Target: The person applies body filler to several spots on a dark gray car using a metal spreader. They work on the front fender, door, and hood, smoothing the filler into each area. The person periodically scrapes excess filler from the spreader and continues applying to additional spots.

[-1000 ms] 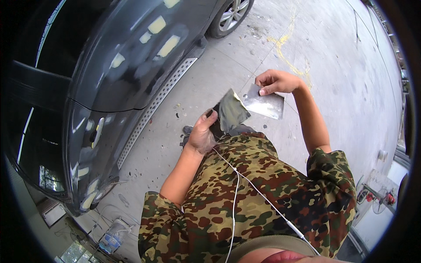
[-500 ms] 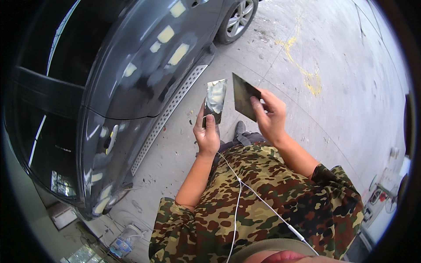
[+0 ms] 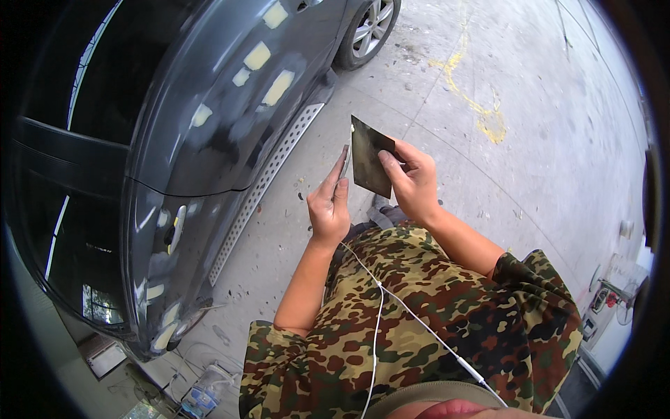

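My left hand is closed on a narrow putty spreader, now seen nearly edge-on, with pale filler along its face. In my right hand is a wider, dark, thin metal putty spreader, pinched at its right edge between thumb and fingers. Its left edge faces the narrow spreader and comes very close to it; whether they touch I cannot tell. A little pale filler shows near the wide spreader's upper left corner. To the left stands a dark grey car with pale filler patches on its doors.
A perforated metal side step runs along the car's lower side. The car's wheel is at the top. Yellow marks streak the grey concrete floor. A white cable hangs over my camouflage shirt.
My left hand has turned the narrow spreader from showing its filler-covered face to edge-on. My right hand has moved left, bringing the wide spreader close to it.
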Demonstrator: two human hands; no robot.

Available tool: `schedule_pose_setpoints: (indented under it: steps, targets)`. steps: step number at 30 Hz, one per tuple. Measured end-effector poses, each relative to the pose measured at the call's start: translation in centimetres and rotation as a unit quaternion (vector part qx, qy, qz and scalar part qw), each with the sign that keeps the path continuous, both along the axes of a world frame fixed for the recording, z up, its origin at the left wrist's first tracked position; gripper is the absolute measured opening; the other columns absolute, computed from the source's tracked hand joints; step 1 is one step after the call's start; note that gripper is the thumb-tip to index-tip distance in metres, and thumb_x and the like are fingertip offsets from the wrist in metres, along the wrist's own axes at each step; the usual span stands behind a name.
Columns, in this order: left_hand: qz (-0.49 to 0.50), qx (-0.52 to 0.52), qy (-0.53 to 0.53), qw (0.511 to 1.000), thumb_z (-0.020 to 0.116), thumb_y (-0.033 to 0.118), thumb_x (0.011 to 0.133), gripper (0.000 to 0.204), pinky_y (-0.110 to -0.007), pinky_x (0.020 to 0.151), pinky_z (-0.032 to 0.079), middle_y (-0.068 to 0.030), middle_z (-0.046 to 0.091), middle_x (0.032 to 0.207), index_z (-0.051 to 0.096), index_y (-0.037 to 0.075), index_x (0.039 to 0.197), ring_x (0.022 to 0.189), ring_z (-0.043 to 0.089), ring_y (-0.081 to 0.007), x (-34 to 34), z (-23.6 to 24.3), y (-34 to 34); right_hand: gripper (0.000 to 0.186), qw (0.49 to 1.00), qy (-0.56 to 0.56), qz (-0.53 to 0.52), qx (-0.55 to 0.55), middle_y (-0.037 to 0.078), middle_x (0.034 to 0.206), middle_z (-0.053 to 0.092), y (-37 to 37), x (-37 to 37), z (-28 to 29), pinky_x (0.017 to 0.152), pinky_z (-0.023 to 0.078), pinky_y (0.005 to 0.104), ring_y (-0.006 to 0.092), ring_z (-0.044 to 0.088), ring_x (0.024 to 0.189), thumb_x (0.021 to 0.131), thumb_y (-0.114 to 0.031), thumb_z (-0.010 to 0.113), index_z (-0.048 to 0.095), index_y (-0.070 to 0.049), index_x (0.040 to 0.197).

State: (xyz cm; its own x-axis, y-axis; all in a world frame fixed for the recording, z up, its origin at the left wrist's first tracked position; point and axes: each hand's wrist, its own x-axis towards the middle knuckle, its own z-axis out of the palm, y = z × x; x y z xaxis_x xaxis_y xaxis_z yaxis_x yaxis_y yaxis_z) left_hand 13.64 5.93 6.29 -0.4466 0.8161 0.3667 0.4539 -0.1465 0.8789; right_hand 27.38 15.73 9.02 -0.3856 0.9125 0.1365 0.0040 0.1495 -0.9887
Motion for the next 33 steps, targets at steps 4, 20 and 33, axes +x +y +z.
schedule_pose_setpoints:
  steps: [4,20,33]
  targets:
    - [0.005,-0.004,0.031,1.0,0.057,0.008,0.104,0.039,-0.029,0.072,0.05,-0.0172,0.075,0.102,0.061,0.004,0.143,0.071,0.061,-0.0165,-1.5,-0.5,-0.1,0.028,0.998,0.05,0.012,-0.041,0.011,0.102,0.075,-0.3,-1.1,-0.3,0.083,0.054,0.0279,0.0113,0.066,0.093,0.097,-0.003,0.062,0.067,0.008,0.124]
    - [0.199,-0.098,-0.318,0.922,0.055,0.022,0.109,0.047,-0.028,0.106,0.043,-0.0114,0.066,0.133,0.052,-0.007,0.146,0.12,0.059,-0.0138,-11.8,-11.7,-14.2,0.026,0.934,0.147,0.123,-0.302,0.002,0.106,0.07,-2.3,-8.9,-7.7,0.078,0.056,0.0302,0.0111,0.066,0.089,0.098,-0.009,0.061,0.067,-0.003,0.122]
    - [0.366,-0.539,-0.186,0.735,0.069,0.027,0.097,0.034,-0.041,0.087,0.054,-0.0207,0.076,0.104,0.073,-0.004,0.113,0.096,0.073,-0.0325,-25.6,-33.4,-55.0,0.022,0.92,0.08,0.085,-0.375,0.002,0.102,0.068,-19.9,-19.4,-8.1,0.079,0.054,0.0316,0.0131,0.065,0.093,0.1,-0.017,0.066,0.065,-0.005,0.117]
